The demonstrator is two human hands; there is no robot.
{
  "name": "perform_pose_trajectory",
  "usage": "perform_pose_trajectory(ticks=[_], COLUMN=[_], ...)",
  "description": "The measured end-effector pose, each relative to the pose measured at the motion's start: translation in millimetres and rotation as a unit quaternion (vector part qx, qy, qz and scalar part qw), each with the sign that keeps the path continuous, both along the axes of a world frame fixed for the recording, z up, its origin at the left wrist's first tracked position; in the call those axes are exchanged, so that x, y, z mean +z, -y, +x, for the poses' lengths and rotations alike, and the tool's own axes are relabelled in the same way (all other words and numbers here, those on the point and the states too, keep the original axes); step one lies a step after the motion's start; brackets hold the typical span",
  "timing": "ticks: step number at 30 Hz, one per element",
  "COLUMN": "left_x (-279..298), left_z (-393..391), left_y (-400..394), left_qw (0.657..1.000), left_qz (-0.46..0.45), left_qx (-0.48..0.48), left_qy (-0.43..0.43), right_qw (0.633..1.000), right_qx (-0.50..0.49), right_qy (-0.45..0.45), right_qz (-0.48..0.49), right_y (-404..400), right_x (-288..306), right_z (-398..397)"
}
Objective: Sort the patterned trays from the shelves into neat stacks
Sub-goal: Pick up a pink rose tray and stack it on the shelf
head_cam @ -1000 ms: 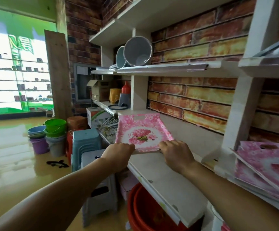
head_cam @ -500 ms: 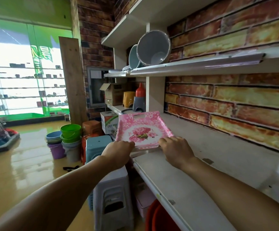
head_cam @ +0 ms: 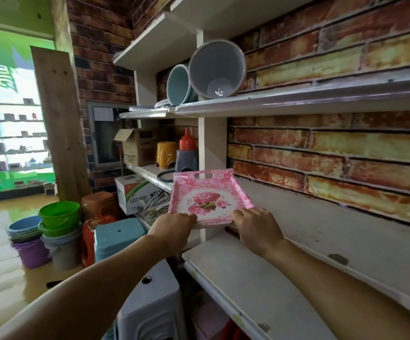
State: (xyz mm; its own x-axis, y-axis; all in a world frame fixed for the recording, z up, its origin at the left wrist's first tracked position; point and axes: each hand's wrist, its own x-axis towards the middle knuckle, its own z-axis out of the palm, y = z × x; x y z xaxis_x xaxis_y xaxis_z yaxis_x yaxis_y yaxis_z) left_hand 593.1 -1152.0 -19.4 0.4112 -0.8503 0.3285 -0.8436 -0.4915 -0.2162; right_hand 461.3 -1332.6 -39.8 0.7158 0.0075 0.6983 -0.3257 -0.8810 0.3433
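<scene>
A pink tray [head_cam: 207,192] with a rose pattern and a handle slot at its far end is held at the left end of the white shelf [head_cam: 309,241], tilted slightly up at the far side. My left hand [head_cam: 174,225] grips its near left corner. Fingers of my right hand [head_cam: 256,225] curl over the near right corner. The tray's near edge looks thick, so more than one tray may be stacked there; I cannot tell how many.
A white upright post [head_cam: 202,133] stands just behind the tray. Grey buckets [head_cam: 217,69] lie on the upper shelf. Plastic stools [head_cam: 118,239], stacked coloured buckets [head_cam: 59,217] and a mop box [head_cam: 135,195] crowd the floor at left.
My view has swung left, so the pile of pink trays at the right has left the frame. Both hands carried the tray leftward along the shelf to its left end.
</scene>
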Motion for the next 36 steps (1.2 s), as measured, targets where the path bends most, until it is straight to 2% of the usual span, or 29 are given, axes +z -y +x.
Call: perform_pose_trajectory(ticks=[10,14,22,36], left_x=[-2.1,-5.8,-11.5,-33.0], left_z=[79.8,99.1,135.5,177.8], left_y=[44.7,81.7,167.6,277.3], left_qw=[0.995,0.991,0.985,0.969], left_qz=[0.020,0.017,0.011,0.057], left_qx=[-0.096,-0.135,-0.172,-0.237], left_qy=[0.016,0.008,0.002,0.031], right_qw=[0.992,0.987,0.978,0.952], right_qx=[-0.119,-0.157,-0.203,-0.293], right_qy=[-0.008,-0.029,-0.016,-0.030], right_qz=[0.027,0.030,0.039,0.083], right_y=[9.5,34.4,96.9,167.4], right_x=[-6.9,-10.7,-15.0,-42.7], right_z=[43.5,49.7,73.3,100.0])
